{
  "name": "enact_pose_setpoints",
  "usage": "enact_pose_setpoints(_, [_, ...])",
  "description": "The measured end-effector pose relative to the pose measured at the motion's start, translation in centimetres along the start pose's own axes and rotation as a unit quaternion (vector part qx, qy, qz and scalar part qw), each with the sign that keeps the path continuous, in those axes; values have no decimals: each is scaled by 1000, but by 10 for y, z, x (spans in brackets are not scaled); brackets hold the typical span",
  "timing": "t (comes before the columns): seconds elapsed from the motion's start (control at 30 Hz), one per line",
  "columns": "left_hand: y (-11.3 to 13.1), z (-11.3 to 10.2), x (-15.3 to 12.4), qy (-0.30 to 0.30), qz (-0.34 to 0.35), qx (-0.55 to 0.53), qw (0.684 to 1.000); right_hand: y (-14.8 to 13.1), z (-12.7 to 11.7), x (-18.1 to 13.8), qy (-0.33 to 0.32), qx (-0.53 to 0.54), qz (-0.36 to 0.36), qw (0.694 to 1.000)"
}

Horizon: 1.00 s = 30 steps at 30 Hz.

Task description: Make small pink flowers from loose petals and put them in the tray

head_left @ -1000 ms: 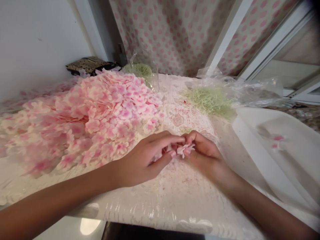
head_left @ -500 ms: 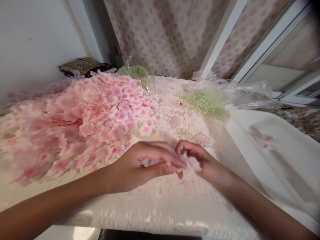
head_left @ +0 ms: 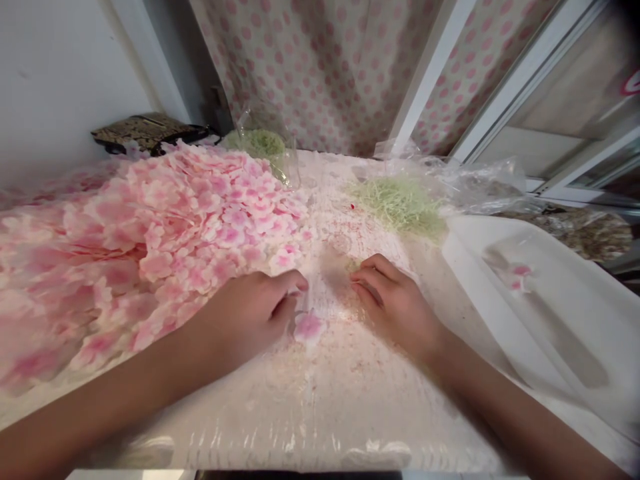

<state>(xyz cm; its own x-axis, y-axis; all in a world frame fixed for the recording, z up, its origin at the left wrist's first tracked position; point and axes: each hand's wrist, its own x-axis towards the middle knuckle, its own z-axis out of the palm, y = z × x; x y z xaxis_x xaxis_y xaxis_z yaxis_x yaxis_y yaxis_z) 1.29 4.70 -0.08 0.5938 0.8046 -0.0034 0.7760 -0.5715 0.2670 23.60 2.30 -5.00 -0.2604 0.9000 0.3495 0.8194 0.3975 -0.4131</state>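
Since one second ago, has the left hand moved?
Yes. The left hand drew leftward, toward the pink petal heap, apart from the right hand.

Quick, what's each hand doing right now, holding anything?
Left hand: fingers curled beside a pink petal; whether it holds it cannot be told.
Right hand: fingers curled, palm down; cannot tell whether anything is inside.

A bare strip of counter (head_left: 320, 393) lies open between and near the hands; the petal heap (head_left: 150, 227) blocks the left, green stems (head_left: 400, 203) the far right.
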Motion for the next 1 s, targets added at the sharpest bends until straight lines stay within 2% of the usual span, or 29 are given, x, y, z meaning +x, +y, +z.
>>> enact_pose_setpoints(0.1, [-14,2,10,39,-103,152,982,-2,6,3,-18,-96,11,995])
enact_pose_setpoints(0.17, [-22,4,16,34,-142,188,971,-4,9,6,-34,-152,24,988])
enact_pose_setpoints(0.27, [-30,8,24,19,-139,157,978,-7,11,10,-55,-206,34,976])
enact_pose_setpoints(0.47, [-29,7,25,47,-101,59,992,-4,9,5,-48,-262,-11,964])
enact_pose_setpoints(0.57, [-25,4,23,49,-82,44,994,2,9,-1,-26,-215,-32,976])
enact_pose_setpoints(0.77, [-22,6,22,40,-44,-38,997,4,7,-3,11,-33,-42,998])
enact_pose_setpoints(0.9, [-18,10,17,44,10,-131,990,-6,2,-2,51,75,-48,995])
enact_pose_setpoints(1.0, [-11,12,13,32,47,-173,983,-15,-1,-4,60,182,-32,981])
